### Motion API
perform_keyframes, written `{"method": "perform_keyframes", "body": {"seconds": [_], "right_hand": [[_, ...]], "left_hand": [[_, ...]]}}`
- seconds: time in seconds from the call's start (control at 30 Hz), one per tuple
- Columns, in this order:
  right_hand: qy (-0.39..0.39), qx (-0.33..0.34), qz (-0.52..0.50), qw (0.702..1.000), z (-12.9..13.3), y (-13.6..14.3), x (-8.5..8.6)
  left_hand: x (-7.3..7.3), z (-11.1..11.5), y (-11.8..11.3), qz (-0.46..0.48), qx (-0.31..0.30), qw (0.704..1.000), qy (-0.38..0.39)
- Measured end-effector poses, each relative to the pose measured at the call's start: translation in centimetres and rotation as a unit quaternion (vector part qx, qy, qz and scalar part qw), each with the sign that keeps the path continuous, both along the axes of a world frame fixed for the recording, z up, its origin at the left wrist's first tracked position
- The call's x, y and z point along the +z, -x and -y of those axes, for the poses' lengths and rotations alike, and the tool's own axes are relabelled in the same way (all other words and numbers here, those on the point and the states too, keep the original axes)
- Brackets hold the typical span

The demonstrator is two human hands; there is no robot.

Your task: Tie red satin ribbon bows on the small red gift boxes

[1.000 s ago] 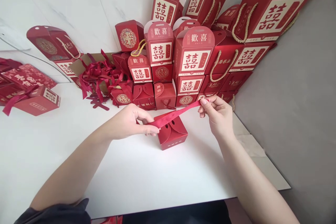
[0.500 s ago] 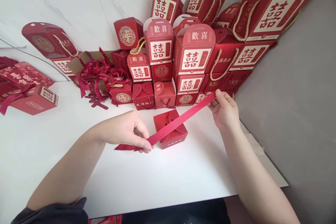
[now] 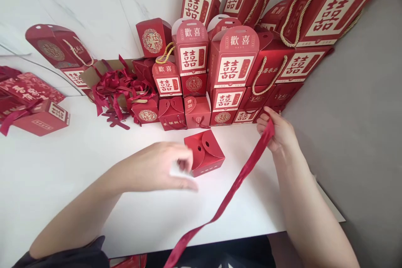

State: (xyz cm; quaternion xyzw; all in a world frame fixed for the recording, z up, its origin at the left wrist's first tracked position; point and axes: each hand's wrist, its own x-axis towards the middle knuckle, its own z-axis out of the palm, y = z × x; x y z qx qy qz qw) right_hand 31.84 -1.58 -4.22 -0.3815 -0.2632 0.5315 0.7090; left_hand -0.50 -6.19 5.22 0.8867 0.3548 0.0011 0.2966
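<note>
My right hand pinches one end of a long red ribbon, which hangs slack down to the left, past the table's front edge. My left hand, slightly blurred, is apart from the ribbon with thumb and fingers spread and nothing between them. It hovers at the left side of a small red box on the white table. Two rounded flaps with round holes form the top of this box.
Stacked red gift boxes line the back, some with rope handles. A cardboard box of tangled ribbons stands back left. More red boxes lie far left. A grey wall bounds the right.
My left hand has let go of the ribbon and opened. The ribbon, stretched over the small box before, now hangs loose from my right hand, which has moved slightly right.
</note>
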Motion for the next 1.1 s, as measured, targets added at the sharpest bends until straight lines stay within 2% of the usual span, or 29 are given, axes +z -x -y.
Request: {"method": "perform_keyframes", "body": {"seconds": [0.07, 0.17, 0.27, 0.4, 0.5, 0.67, 0.8, 1.1], "right_hand": [[0.003, 0.053, 0.023, 0.998, 0.8, 1.5, 0.3], [0.001, 0.168, 0.107, 0.98, 1.9, 3.7, 0.4], [0.008, 0.234, 0.188, 0.954, 2.7, 5.1, 0.1], [0.001, 0.28, 0.25, 0.927, 3.0, 5.7, -0.2], [-0.007, 0.313, 0.265, 0.912, 3.1, 5.8, 0.2], [-0.028, 0.398, 0.249, 0.882, 3.8, 6.0, 1.1], [-0.009, 0.414, 0.199, 0.888, 4.3, 6.7, 1.1], [0.014, 0.381, 0.209, 0.901, 4.6, 7.3, 1.2]], "left_hand": [[-1.2, -0.6, -1.4, 0.03, 0.082, 0.99, -0.108], [-3.1, -1.1, -2.7, 0.038, 0.117, 0.979, -0.165], [-3.9, -1.4, -2.9, 0.024, 0.107, 0.984, -0.14], [-3.7, -2.2, -1.7, 0.024, 0.087, 0.993, -0.073], [-3.7, -3.3, -0.5, 0.023, 0.03, 0.999, -0.026], [-4.1, -4.5, 0.2, 0.034, -0.044, 0.998, -0.013], [-4.1, -4.4, -0.3, 0.08, -0.061, 0.995, -0.008], [-4.9, -3.9, -1.8, 0.166, -0.002, 0.982, -0.086]]}}
